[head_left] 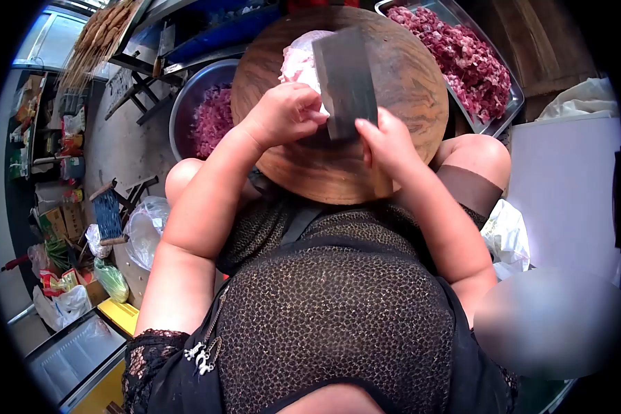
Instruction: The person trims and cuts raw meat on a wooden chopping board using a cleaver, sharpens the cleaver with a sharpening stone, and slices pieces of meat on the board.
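Note:
On a round wooden board (410, 83) lies a pale pink piece of meat (299, 61), partly covered by a wide cleaver. My left hand (290, 114) is closed at the near edge of the meat, its fingers curled on it. The cleaver (347, 83) has a broad dark blade, somewhat blurred, just right of the meat. My right hand (388, 143) is wrapped round the cleaver at its near end, thumb on the blade's lower corner. The blade hides the meat's right side.
A metal tray (493, 127) of chopped red meat stands at the upper right, and a metal bowl (181, 114) of chopped meat is left of the board. A white surface (566, 186) lies right. Skewers (103, 34) and a folding stool (108, 212) are at the left.

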The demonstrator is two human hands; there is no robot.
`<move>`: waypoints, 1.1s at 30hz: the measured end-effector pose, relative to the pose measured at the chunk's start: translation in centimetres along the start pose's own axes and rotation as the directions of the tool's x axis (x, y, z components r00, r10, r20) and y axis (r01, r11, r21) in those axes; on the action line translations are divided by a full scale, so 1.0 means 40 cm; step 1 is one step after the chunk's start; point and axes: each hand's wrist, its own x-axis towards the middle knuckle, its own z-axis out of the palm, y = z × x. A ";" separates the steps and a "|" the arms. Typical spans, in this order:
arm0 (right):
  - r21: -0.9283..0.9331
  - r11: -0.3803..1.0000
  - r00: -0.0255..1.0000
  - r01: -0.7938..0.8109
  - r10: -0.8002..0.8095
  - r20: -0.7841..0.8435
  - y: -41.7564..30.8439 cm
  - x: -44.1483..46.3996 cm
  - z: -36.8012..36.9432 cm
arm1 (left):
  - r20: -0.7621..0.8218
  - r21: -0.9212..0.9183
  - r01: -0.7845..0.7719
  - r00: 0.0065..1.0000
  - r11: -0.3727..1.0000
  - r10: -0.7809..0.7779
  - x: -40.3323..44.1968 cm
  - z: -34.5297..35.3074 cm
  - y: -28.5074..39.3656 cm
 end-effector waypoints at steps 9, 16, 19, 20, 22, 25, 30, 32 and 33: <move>-0.402 0.902 0.978 0.160 -0.201 -0.063 -0.161 0.325 0.003 | 0.370 -0.143 0.604 0.768 0.784 -0.524 -0.017 -0.074 -0.033; -0.210 0.895 0.876 0.394 -0.435 -0.210 -0.061 0.200 -0.050 | -0.081 0.131 0.771 0.634 0.623 -0.769 0.090 -0.002 -0.132; -0.220 0.940 0.941 0.261 -0.299 -0.159 -0.075 0.125 -0.061 | -0.066 0.099 0.797 0.602 0.595 -0.796 0.108 0.011 -0.113; -0.221 0.953 0.962 0.205 -0.238 -0.133 -0.075 0.112 -0.069 | -0.083 -0.006 0.753 0.656 0.659 -0.750 0.098 0.024 -0.132; -0.234 0.967 0.989 0.103 -0.125 -0.084 -0.086 0.099 -0.082 | -0.059 -0.067 0.706 0.703 0.705 -0.709 0.099 0.011 -0.133; -0.221 0.975 0.999 0.027 -0.031 -0.014 -0.112 0.089 -0.091 | -0.098 -0.433 0.736 0.536 0.521 -0.838 0.086 0.025 -0.170; -0.348 0.935 0.991 -0.067 0.102 0.085 -0.161 0.103 -0.109 | 0.270 -0.586 0.778 0.451 0.227 -0.851 0.065 -0.006 -0.159; -0.389 0.918 0.986 -0.081 0.131 0.106 -0.182 0.129 -0.110 | 0.244 -0.607 0.754 0.477 0.250 -0.844 0.057 0.003 -0.161; -0.410 0.907 0.980 -0.097 0.159 0.118 -0.192 0.140 -0.109 | 0.224 -0.610 0.740 0.504 0.283 -0.834 0.054 0.006 -0.164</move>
